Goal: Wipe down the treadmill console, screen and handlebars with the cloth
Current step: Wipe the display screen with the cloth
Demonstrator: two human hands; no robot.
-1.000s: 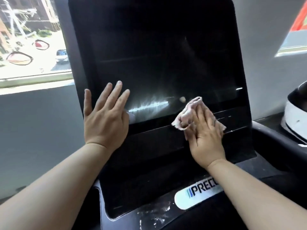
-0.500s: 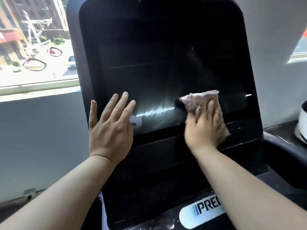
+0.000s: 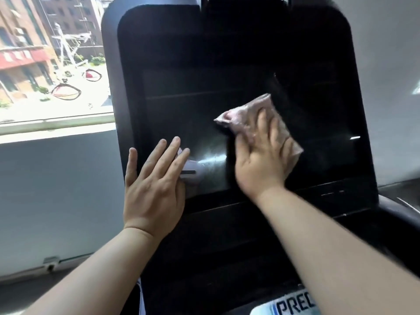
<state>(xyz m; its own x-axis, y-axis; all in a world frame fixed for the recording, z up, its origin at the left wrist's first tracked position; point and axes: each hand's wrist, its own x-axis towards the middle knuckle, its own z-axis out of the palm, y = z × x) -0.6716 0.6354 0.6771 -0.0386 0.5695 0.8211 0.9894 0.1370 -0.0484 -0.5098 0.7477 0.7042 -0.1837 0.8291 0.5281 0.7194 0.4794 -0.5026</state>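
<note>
Softly crumpled pink cloth (image 3: 244,118), glossy screen (image 3: 186,87)

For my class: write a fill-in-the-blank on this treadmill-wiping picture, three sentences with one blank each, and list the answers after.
The right hand presses a cloth of ____ colour against the screen. The left hand lies flat on the console and holds ____. The window showing the street is to the ____ of the console.
Missing words: pink; nothing; left.
</note>
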